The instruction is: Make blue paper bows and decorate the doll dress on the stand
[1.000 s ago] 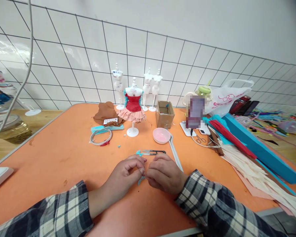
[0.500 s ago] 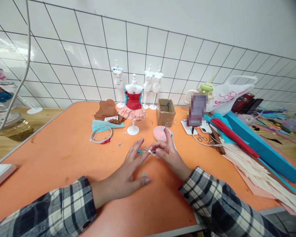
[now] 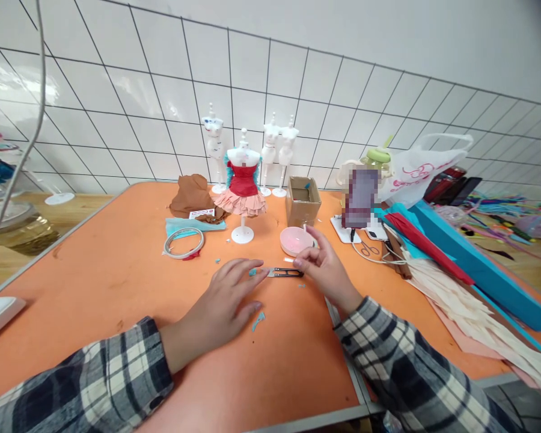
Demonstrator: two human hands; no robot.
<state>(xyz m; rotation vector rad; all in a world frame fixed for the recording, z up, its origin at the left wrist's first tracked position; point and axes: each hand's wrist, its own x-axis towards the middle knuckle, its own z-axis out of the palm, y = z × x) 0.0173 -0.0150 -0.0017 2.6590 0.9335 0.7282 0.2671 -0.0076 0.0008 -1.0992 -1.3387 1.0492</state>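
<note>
My left hand [image 3: 223, 300] hovers over the table with its fingers apart, holding nothing. My right hand [image 3: 329, 267] has its thumb and fingers drawn together beside the pink dish [image 3: 296, 242]. A small white strip [image 3: 288, 260] juts out from those fingertips. Between my hands lie black-handled thread snips [image 3: 288, 273], blades toward the left hand. Small blue fabric scraps [image 3: 258, 321] are scattered nearby. Beyond them, a small white dress form [image 3: 243, 157] wears a red bodice [image 3: 243, 181] and a ruffled pink skirt [image 3: 241, 203].
Behind stand several bare mini dress forms [image 3: 270, 141] and a cardboard box [image 3: 303, 207]. A tape roll [image 3: 184, 243] and brown fabric [image 3: 190, 195] are at left. On the right are a phone [image 3: 360, 195], scissors [image 3: 369, 249], fabric strips [image 3: 451, 294] and a plastic bag [image 3: 421, 171].
My hands have moved apart, the left drawing back to the left and the right shifting right with the white strip. The thread snips and blue scraps between them show more fully.
</note>
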